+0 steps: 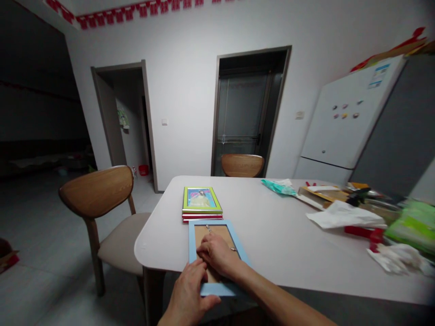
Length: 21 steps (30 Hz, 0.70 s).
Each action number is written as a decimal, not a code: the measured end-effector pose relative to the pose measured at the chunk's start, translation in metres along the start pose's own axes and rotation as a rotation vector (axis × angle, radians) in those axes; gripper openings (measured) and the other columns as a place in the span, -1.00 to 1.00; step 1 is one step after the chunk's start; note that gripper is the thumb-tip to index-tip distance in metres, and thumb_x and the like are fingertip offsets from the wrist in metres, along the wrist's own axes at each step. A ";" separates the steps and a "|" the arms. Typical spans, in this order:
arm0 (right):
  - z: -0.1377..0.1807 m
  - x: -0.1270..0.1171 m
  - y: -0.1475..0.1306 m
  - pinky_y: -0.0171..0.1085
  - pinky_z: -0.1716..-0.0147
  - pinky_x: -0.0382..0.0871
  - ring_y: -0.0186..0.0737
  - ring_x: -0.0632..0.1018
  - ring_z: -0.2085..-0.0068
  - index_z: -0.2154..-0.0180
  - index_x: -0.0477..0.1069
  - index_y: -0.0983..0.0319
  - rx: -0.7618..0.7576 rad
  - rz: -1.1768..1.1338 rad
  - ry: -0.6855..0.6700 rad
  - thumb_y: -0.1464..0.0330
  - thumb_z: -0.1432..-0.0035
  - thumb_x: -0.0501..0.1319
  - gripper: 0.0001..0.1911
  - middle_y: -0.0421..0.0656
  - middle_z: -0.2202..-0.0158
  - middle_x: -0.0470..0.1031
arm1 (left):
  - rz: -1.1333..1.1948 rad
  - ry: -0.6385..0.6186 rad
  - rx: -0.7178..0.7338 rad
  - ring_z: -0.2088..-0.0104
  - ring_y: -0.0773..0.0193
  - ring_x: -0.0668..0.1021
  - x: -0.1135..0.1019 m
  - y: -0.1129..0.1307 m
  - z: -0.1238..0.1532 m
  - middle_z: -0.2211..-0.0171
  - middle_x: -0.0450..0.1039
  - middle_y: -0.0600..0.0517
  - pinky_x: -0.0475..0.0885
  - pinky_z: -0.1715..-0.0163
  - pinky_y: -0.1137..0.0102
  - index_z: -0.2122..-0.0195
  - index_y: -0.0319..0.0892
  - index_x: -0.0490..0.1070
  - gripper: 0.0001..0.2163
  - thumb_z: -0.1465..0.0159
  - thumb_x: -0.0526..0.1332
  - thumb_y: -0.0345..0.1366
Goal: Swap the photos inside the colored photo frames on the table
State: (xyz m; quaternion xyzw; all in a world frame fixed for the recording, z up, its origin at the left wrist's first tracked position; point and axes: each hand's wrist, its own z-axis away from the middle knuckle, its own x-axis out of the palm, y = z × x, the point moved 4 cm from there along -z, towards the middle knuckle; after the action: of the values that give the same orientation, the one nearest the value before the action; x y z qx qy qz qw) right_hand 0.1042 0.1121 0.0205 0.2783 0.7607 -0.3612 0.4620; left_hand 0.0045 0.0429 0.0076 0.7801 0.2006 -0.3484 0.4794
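Note:
A light blue picture frame (192,240) lies face down at the near edge of the white table (272,235), its brown backing board showing. My right hand (217,254) rests on the backing, fingers curled and pressed against it near the left side. My left hand (188,294) grips the frame's near left edge, thumb under the bottom corner. Just beyond lies a small stack of frames: a green frame (201,199) holding a picture on top, red ones beneath it.
A wooden chair (98,199) stands left of the table, another chair (242,165) at the far side. Papers (343,215), a teal bag (278,186), green packaging (413,226) and clutter cover the table's right end. A white fridge (343,131) stands at right.

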 end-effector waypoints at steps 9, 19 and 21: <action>-0.007 -0.005 0.023 -0.42 0.39 0.14 -0.36 0.40 0.38 0.42 0.48 0.18 0.129 -0.085 0.001 0.35 -0.01 0.05 -0.77 -0.21 0.43 0.46 | -0.014 -0.001 -0.013 0.00 0.08 0.31 0.006 -0.008 0.002 0.05 0.32 -0.15 0.20 0.00 0.21 0.26 -0.21 0.37 -0.58 0.21 0.34 -0.34; -0.035 0.007 0.072 -0.38 0.52 0.07 -0.31 0.43 0.42 0.50 0.44 0.22 0.505 0.004 0.102 0.30 -0.01 0.05 -0.76 -0.14 0.47 0.49 | 0.000 -0.011 -0.037 -0.02 0.06 0.30 0.005 -0.009 0.001 0.10 0.37 -0.14 0.17 -0.02 0.16 0.17 -0.19 0.35 -0.50 0.20 0.34 -0.29; -0.037 0.009 0.074 -0.38 0.51 0.09 -0.29 0.44 0.38 0.49 0.43 0.21 0.535 0.009 0.105 0.27 0.00 0.06 -0.78 -0.14 0.44 0.49 | 0.005 -0.008 -0.036 -0.01 0.06 0.30 0.005 -0.007 0.001 0.13 0.39 -0.13 0.20 0.00 0.19 0.17 -0.19 0.35 -0.51 0.20 0.33 -0.30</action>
State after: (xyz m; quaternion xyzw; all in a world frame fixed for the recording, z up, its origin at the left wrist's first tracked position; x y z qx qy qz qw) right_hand 0.1380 0.1855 0.0023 0.4124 0.6596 -0.5325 0.3337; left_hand 0.0027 0.0454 -0.0007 0.7703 0.2032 -0.3468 0.4951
